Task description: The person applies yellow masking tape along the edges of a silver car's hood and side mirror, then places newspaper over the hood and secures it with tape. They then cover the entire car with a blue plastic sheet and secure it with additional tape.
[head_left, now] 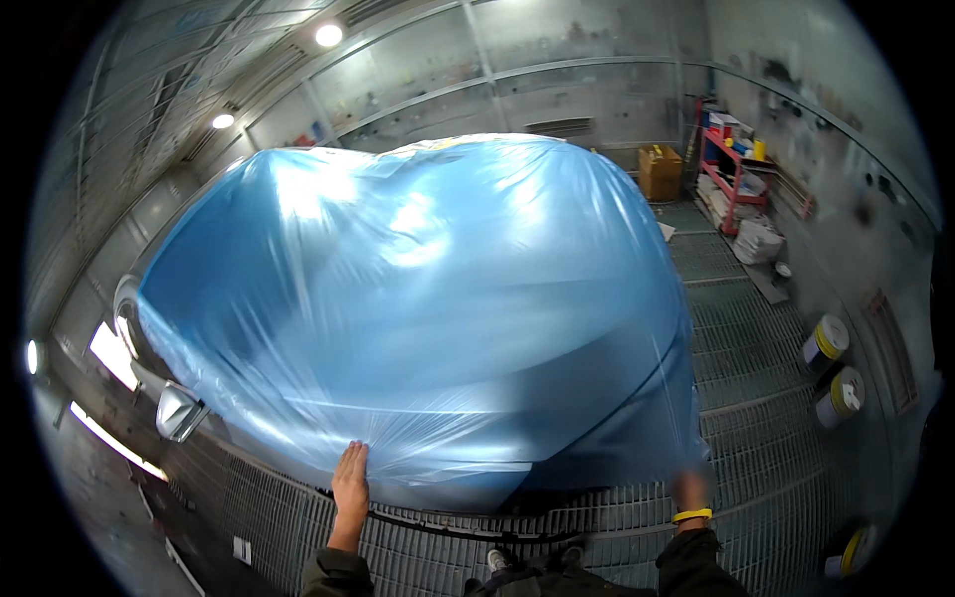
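Note:
A large sheet of thin blue plastic film point(428, 328) drapes over a vehicle in front of me and hides most of its body. My left hand point(351, 478) rests on the film near its lower edge, fingers stretched out and close together. Creases fan out across the sheet from that spot. Beside the film's lower right corner is my right hand point(688, 490), with a yellow band point(691, 515) at the wrist. Motion smears its fingers, so whether it grips the film cannot be seen. A side mirror point(179, 411) sticks out uncovered at the left.
Metal grating point(756, 378) forms the floor. Along the right wall stand a red shelf cart point(734, 174) with supplies, a stuffed plastic bag point(758, 242) and several buckets, one white and yellow bucket point(828, 340) among them. A cardboard box point(660, 172) sits at the back right.

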Tool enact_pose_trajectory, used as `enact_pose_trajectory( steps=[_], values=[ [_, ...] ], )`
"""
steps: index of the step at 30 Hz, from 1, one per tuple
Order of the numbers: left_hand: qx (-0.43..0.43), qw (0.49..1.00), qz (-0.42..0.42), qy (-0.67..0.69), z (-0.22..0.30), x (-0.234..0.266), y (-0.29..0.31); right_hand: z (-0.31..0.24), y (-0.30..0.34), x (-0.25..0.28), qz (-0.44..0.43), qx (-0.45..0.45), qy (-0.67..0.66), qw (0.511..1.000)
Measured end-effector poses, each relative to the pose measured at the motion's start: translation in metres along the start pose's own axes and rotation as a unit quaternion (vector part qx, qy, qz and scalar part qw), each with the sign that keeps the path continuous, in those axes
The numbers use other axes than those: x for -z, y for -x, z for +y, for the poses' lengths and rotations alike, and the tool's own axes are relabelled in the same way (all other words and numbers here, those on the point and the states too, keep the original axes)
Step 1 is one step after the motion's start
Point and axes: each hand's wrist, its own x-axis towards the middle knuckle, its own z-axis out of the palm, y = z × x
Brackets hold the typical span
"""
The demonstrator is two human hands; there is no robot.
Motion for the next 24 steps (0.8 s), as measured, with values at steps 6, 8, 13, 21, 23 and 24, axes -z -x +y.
enact_pose_trajectory(
  steps=[6, 8, 13, 21, 23, 24],
  values=[
    [0.039, 0.999, -0.023, -0.015, -0.003, -0.008, 0.023, -0.009, -0.011, -0.010, -0.067, 0.004, 0.032, 0.997],
    [0.046, 0.998, -0.029, -0.023, -0.002, -0.005, 0.033, -0.015, -0.006, -0.013, -0.113, -0.013, 0.052, 0.992],
    [0.056, 0.997, -0.049, -0.035, -0.003, -0.016, 0.029, 0.041, -0.007, -0.115, -0.135, -0.134, -0.257, 0.948],
    [0.071, 0.991, -0.091, -0.063, -0.003, -0.028, 0.076, 0.023, 0.015, -0.111, -0.194, -0.383, -0.264, 0.864],
    [0.055, 0.991, -0.105, -0.062, 0.004, -0.029, 0.091, 0.009, 0.029, -0.094, -0.099, -0.547, -0.481, 0.678],
    [0.045, 0.992, -0.112, -0.042, 0.009, -0.033, 0.097, 0.011, 0.036, -0.089, -0.058, -0.589, -0.538, 0.600]
  ],
)
